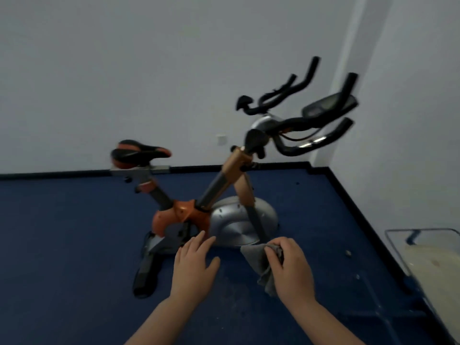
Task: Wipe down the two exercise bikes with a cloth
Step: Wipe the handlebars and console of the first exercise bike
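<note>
Before bike (199, 207) | right hand (291, 267) grips cloth (256, 260) | left hand (194, 265) spread

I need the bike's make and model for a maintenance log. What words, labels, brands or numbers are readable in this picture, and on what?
None can be read.
Console on the exercise bike: its screen is dark and blurred; no digits or brand legible.
Silver flywheel cover: no readable logo or label.
Cloth in the right hand: no tag visible.
</note>
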Available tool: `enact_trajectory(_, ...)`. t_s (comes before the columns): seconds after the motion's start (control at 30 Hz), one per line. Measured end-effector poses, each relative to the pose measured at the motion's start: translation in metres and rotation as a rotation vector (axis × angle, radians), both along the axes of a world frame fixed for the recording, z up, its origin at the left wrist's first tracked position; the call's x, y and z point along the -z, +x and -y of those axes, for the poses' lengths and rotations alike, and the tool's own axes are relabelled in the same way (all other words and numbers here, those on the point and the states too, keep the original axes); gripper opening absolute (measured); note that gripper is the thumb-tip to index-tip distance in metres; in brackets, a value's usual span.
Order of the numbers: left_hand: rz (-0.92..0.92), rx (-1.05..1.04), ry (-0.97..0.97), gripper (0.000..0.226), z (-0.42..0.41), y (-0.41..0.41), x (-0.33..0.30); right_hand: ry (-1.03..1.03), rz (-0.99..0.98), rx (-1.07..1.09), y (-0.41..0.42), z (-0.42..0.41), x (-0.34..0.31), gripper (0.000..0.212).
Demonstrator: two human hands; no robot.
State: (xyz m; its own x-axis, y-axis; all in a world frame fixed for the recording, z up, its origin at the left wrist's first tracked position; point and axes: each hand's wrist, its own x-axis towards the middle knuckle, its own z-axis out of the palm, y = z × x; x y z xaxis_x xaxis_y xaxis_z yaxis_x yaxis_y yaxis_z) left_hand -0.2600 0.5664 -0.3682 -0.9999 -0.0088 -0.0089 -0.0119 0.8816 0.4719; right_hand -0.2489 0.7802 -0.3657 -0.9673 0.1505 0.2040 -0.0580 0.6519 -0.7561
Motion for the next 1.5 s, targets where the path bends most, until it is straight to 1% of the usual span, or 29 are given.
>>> enact_trajectory(0.13,0.000,-0.047,0.007,0.053,0.092,0.015,-0.002,-0.019,-0.009,-0.084,-0.005,0.098,-0.003,0.014)
enact_trajectory(0.3,0.008,-0.071,-0.034,0.053,0.207,0.024,-0.006,-0.051,0.001,-0.110,-0.007,0.217,-0.002,0.010)
enact_trajectory(0.47,0.007,-0.083,-0.050,0.051,0.299,0.021,-0.018,-0.063,0.018,-0.131,-0.020,0.309,-0.006,0.009)
enact_trajectory(0.6,0.030,-0.093,-0.036,0.052,0.347,0.006,-0.019,-0.045,0.001,-0.151,-0.040,0.357,-0.011,0.017)
enact_trajectory(0.8,0.029,-0.135,0.018,0.051,0.395,-0.037,-0.008,-0.037,0.017,-0.198,-0.091,0.416,-0.002,0.015)
enact_trajectory(1.0,0.102,-0.182,-0.002,0.052,0.460,-0.093,-0.010,-0.091,0.077,-0.249,-0.160,0.477,0.004,0.017)
enact_trajectory(1.13,0.037,-0.231,0.023,0.051,0.497,-0.142,-0.022,-0.099,0.096,-0.284,-0.209,0.514,-0.001,0.016)
enact_trajectory(1.23,0.003,-0.223,0.079,0.051,0.516,-0.170,-0.025,-0.107,0.090,-0.268,-0.236,0.540,-0.007,0.014)
enact_trajectory(1.37,0.023,-0.178,0.104,0.051,0.553,-0.212,-0.018,-0.095,0.071,-0.225,-0.271,0.575,-0.007,0.012)
enact_trajectory(1.5,0.036,-0.074,0.084,0.051,0.607,-0.258,-0.012,-0.126,0.069,-0.104,-0.304,0.619,0.000,0.011)
